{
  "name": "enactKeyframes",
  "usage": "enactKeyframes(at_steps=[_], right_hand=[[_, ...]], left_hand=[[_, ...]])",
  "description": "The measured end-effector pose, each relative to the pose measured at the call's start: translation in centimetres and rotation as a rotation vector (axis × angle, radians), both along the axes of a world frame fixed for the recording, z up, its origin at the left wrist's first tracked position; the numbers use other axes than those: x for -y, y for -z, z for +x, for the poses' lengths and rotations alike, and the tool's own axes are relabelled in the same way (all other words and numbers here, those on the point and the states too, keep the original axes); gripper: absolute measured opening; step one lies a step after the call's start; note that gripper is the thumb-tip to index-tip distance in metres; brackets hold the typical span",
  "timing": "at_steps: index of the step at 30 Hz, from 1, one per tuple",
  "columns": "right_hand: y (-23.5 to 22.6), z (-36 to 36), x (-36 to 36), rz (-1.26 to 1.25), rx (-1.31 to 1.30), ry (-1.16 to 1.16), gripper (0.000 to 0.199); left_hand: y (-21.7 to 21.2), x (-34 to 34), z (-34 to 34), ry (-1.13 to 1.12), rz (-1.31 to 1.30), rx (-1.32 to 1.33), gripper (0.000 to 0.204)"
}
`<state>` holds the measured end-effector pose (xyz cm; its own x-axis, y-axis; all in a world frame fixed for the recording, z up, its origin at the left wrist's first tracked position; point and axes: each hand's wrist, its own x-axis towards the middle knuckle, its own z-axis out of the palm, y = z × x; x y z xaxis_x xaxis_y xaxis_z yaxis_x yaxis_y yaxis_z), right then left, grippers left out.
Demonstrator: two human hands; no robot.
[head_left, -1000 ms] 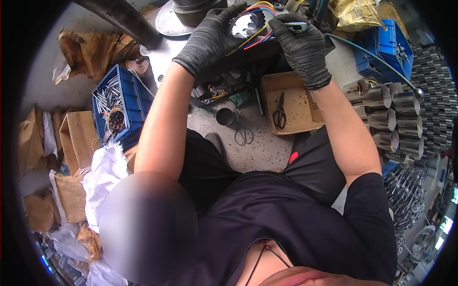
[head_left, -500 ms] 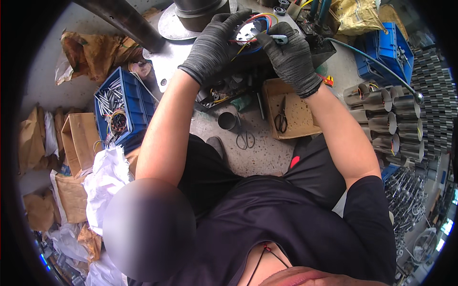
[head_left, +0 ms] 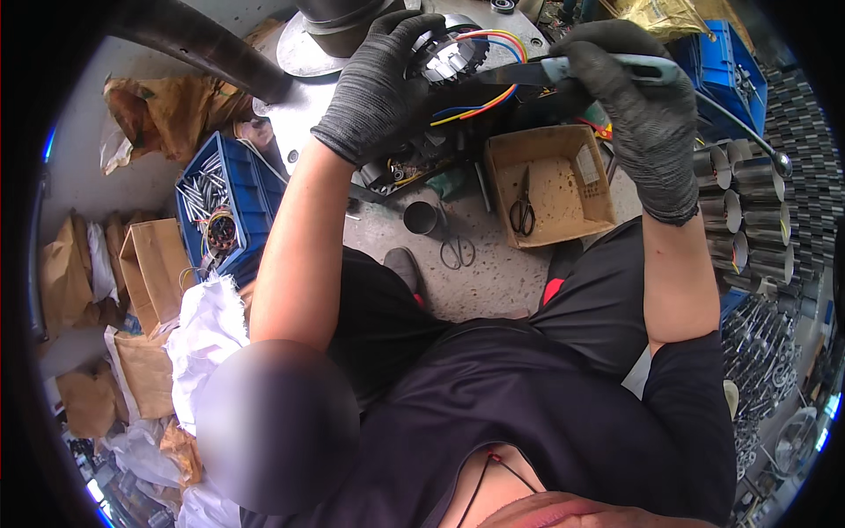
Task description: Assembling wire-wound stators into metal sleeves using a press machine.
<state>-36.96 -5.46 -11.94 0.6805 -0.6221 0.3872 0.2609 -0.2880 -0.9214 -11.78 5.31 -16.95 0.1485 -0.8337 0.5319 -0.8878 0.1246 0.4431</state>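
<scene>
1. While gloved, the left hand [head_left: 378,88] is closed over a round toothed motor part [head_left: 449,55] at the far centre; coloured wires [head_left: 493,97] trail from it toward the near right.
2. Right hand [head_left: 647,106], gloved, is clenched around a tool handle [head_left: 616,69]; the dark blade [head_left: 506,77] points left, touching the part.
3. Nearer, a cardboard box [head_left: 550,180] holds scissors [head_left: 523,204].
4. Left: blue crate [head_left: 216,207] of metal pieces.
5. Right: rows of metal tubes [head_left: 744,211].

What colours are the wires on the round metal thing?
Red, yellow and blue wires loop from the round metal part, seen in the head view.
</scene>
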Motion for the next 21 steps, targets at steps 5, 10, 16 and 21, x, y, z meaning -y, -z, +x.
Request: enactKeyframes(at_steps=[5, 10, 16, 21], right_hand=[[3.5, 3.1, -0.1, -0.428, -0.145, 0.099, 0.023], [5.6, 5.1, 0.6, -0.551, -0.135, 0.188, 0.023], [7.4, 7.5, 1.2, -0.634, -0.162, 0.254, 0.023], [8.4, 8.5, 2.5, -0.658, -0.247, 0.251, 0.023]], left_hand=[[0.6, 0.0, 0.3, -0.047, 0.116, 0.083, 0.076], [1.0, 1.3, -1.2, 0.079, 0.089, -0.105, 0.078], [1.7, 2.0, -0.1, 0.033, 0.268, 0.033, 0.083], [1.8, 2.1, 0.3, 0.054, 0.188, -0.176, 0.091]])
